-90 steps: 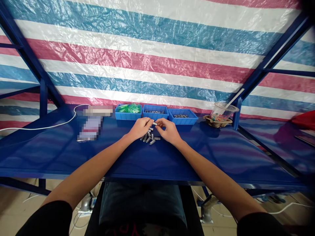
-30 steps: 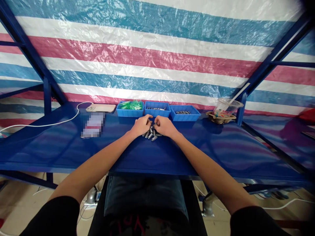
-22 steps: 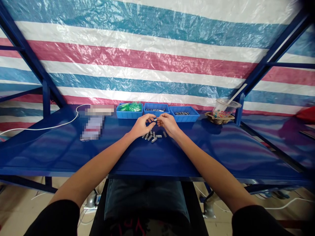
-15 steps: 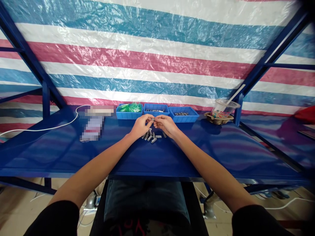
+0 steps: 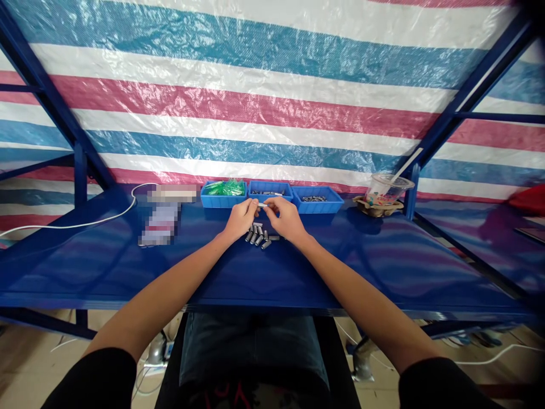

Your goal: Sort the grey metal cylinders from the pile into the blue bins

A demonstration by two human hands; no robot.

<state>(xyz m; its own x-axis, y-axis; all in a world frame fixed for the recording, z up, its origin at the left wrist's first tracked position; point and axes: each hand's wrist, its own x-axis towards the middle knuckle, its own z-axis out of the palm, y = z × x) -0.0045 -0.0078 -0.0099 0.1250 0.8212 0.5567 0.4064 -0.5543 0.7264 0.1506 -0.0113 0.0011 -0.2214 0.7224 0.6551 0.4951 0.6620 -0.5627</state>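
Observation:
Between my two hands, just in front of the blue bins, is a small metallic piece (image 5: 262, 205). My left hand (image 5: 240, 220) pinches its left end with thumb and fingers. The fingers of my right hand (image 5: 284, 217) are closed on its right end. Several small metal cylinders (image 5: 258, 235) lie loosely on the blue table just below the hands. Behind the hands, the middle blue bin (image 5: 287, 191) holds small metal parts and is partly hidden by the fingers.
A left bin (image 5: 223, 200) holds green packets; a right bin (image 5: 321, 207) holds small metal parts. A plastic cup (image 5: 383, 190) with a straw stands in a carton holder at right. Blurred flat items (image 5: 160, 223) and a white cable (image 5: 102, 219) are at left.
My hands have shifted slightly apart, and more of the held piece shows between them. My right hand has turned a little, its fingers more curled.

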